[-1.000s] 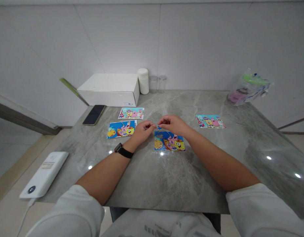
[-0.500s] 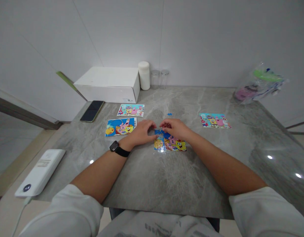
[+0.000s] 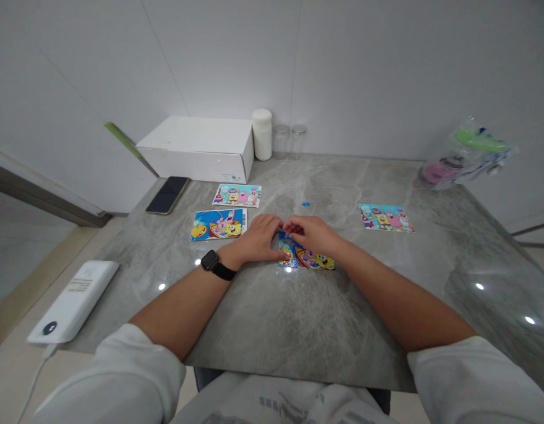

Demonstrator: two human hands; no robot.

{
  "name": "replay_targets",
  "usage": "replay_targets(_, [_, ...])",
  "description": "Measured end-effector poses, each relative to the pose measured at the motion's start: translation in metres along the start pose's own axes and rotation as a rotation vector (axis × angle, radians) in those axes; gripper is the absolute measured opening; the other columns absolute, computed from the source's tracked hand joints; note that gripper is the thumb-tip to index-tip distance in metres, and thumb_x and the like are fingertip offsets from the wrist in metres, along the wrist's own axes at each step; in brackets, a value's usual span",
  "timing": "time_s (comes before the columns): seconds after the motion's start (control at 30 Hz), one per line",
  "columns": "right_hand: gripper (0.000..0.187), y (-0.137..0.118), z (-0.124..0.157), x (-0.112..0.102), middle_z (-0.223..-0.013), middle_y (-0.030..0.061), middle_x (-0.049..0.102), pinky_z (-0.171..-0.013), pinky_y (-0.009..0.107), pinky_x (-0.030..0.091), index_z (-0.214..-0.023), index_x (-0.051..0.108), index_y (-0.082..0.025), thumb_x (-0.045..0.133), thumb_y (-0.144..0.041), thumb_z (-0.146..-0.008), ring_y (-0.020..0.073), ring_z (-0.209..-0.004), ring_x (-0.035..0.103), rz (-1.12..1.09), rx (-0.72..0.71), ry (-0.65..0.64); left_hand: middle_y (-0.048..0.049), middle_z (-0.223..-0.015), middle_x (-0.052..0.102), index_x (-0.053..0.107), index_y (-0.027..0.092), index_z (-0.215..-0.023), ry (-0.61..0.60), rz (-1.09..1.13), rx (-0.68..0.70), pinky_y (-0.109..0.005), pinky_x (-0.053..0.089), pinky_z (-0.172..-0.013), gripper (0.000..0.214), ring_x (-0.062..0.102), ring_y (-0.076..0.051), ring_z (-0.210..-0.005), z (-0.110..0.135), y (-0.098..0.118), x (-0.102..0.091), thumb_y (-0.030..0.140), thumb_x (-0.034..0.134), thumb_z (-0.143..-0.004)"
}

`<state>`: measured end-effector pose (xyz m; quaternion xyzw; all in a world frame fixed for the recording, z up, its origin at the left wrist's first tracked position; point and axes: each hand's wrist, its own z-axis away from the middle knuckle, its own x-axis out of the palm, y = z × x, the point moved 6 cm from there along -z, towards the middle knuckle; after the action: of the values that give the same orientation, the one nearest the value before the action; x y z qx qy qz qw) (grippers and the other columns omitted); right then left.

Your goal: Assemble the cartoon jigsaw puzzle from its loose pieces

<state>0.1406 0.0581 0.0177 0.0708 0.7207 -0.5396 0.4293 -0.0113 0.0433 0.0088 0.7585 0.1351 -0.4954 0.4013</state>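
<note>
A small cartoon jigsaw puzzle (image 3: 314,259) lies flat on the grey table, its upper part covered by my hands. My left hand (image 3: 261,238) rests at its left side, thumb on the lower left part and fingers curved round the upper left corner, thumb and fingers apart. Over the top edge, my right hand (image 3: 309,232) has its fingertips pinched together on a small blue puzzle piece (image 3: 288,234), mostly hidden by the fingers. Beyond the hands lies a loose blue puzzle piece (image 3: 306,204).
Left of my hands lie a matching picture card (image 3: 219,224) and another card (image 3: 237,195). A third cartoon picture (image 3: 387,218) is at right. Behind stand a white box (image 3: 192,162), a white bottle (image 3: 262,135) and glass jars. A phone (image 3: 168,195) and white power bank (image 3: 75,300) sit left.
My right fingertips have shifted slightly left and closed together near the puzzle's upper left corner. My left thumb has come down lower on the puzzle. The view has tilted a little.
</note>
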Motion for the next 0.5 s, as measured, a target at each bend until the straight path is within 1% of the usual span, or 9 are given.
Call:
replay_targets(0.23, [0.031,-0.0031,-0.0001,0.0036,-0.101,0.0036,0.077,-0.086,0.029,0.053,-0.104,0.074,-0.022,0.064,-0.001,-0.082,0.0169,-0.09,0.071,0.057,-0.011,0.003,-0.0114,-0.126,0.06,0.057,0.024,-0.12,0.018,0.045,0.002,-0.053,0.043,-0.108,0.068,0.054,-0.034,-0.122,0.0007,-0.0011,-0.0003,0.062,0.085,-0.07])
replay_targets(0.5, [0.03,-0.0045,0.0001,0.009,-0.098,0.0042,0.076,-0.084,0.028,0.051,-0.105,0.073,-0.02,0.065,-0.001,-0.083,0.0167,-0.088,0.07,0.135,-0.027,-0.009,-0.0127,-0.126,0.06,0.057,0.022,-0.117,0.004,0.006,0.01,-0.051,0.043,-0.108,0.067,0.055,-0.034,-0.123,0.0001,-0.0002,-0.0006,0.065,0.083,-0.072])
